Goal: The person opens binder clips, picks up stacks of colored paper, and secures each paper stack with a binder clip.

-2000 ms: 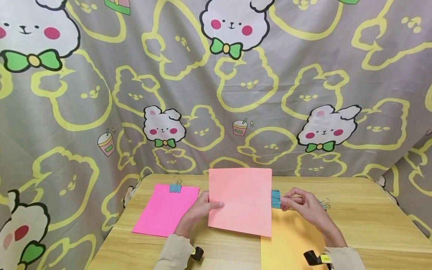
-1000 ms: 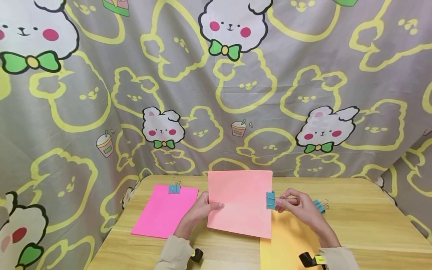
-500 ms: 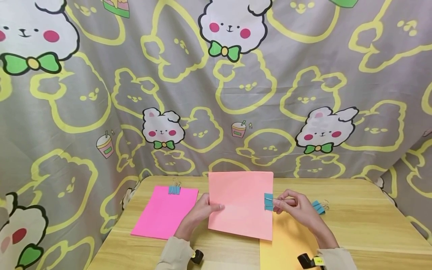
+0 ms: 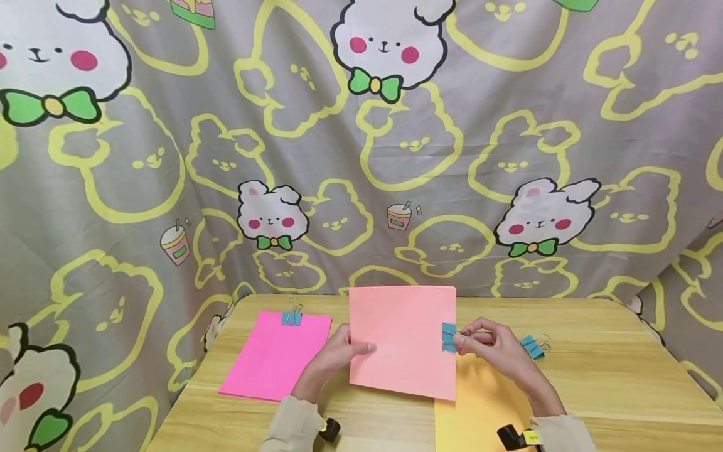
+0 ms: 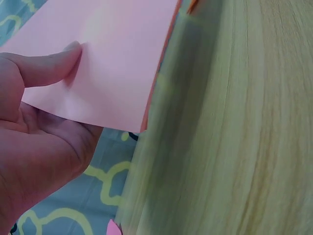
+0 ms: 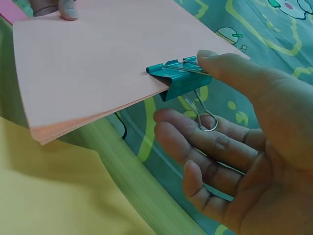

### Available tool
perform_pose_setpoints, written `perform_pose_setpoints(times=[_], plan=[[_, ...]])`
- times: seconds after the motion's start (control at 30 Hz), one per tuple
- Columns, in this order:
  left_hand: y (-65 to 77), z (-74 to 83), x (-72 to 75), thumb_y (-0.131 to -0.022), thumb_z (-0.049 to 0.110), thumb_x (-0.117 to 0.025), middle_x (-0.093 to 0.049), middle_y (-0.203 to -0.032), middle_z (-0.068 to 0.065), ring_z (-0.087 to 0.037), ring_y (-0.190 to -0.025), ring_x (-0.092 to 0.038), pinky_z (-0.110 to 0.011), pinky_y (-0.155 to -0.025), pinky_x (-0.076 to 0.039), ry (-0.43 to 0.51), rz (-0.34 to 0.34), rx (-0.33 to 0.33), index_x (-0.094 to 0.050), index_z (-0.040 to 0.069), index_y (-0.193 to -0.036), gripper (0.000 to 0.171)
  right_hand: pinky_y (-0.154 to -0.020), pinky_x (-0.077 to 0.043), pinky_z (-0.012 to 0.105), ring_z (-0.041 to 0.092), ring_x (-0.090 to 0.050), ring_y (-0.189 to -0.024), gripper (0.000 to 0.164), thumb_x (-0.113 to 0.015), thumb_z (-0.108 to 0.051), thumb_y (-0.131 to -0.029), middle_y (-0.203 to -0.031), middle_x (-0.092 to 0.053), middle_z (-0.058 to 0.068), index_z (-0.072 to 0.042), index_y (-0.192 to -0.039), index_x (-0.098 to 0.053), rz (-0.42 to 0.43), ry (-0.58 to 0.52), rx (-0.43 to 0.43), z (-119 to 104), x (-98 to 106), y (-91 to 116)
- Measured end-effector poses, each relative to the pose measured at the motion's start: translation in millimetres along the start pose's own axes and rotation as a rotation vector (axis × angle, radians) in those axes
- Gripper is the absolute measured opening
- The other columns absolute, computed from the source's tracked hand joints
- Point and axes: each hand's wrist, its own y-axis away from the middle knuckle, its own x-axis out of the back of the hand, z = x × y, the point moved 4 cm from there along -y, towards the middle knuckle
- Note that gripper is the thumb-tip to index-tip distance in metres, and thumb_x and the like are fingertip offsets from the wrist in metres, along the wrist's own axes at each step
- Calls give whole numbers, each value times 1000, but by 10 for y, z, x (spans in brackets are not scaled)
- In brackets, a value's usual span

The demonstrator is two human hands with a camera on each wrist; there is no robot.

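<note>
My left hand point(image 4: 337, 347) grips the left edge of a stack of light pink paper point(image 4: 401, 326), thumb on the front face and fingers behind. The stack is held up above the table. A teal binder clip point(image 4: 449, 337) sits over its right edge. My right hand point(image 4: 490, 341) is at that clip. In the right wrist view the thumb lies on the clip's upper wire handle point(image 6: 188, 70). The lower wire handle point(image 6: 208, 128) hangs down against the curled fingers. Loose sheet edges show at the stack's near corner.
Bright pink paper point(image 4: 273, 364) with its own teal binder clip point(image 4: 291, 317) lies on the table point(image 4: 610, 370) at left. Yellow-orange paper point(image 4: 480, 408) lies under my right forearm. Another teal binder clip point(image 4: 533, 346) rests right of my hand. A patterned curtain point(image 4: 361, 251) hangs behind.
My right hand has moved left, bringing the binder clip from beside the light pink stack onto its right edge. The upper wire handle now lies toward the paper. My left hand stays put.
</note>
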Motion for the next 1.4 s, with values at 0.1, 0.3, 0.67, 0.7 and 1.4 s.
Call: perform_pose_setpoints(times=[0.1,0.3,0.67,0.7,1.4], plan=[[1,-13,5,-96,1,-66,-75,-96,-10,-16,-87,-69,-30,-82,-54,12,-9,10,-66,-6,-113,19,-90,-51,45,25,-72,-96,33,-70,-27,-99,-96,-76,16,0,-113,-59,1,3,-8,-3,1,-2],[-5,-38,23,-95,3,-68,-74,-99,-6,-14,-91,-68,-31,-86,-52,43,-43,24,-65,-4,-118,24,-85,-53,41,26,-73,-94,34,-69,-28,-100,-97,-76,14,1,-116,-60,18,9,-3,-35,3,4],[39,41,172,-101,5,-62,-73,-106,-7,-19,-93,-73,-37,-82,-59,171,-66,-16,-54,-3,-132,33,-83,-57,40,32,-72,-92,33,-71,-24,-98,-95,-75,15,3,-114,-60,-37,-10,31,-132,-21,28],[46,62,197,-101,4,-62,-74,-105,-6,-19,-93,-73,-37,-82,-59,164,-67,-27,-56,-3,-130,31,-82,-57,40,33,-72,-92,33,-72,-24,-98,-94,-75,15,3,-114,-61,-35,-10,35,-143,-24,28],[220,593,177,-99,3,-65,-74,-92,-7,-11,-74,-58,-26,-68,-48,-497,-38,-131,-72,2,-103,8,-72,-56,32,23,-67,-83,34,-80,-27,-91,-92,-70,9,-1,-112,-70,24,103,98,-272,-257,-13]])
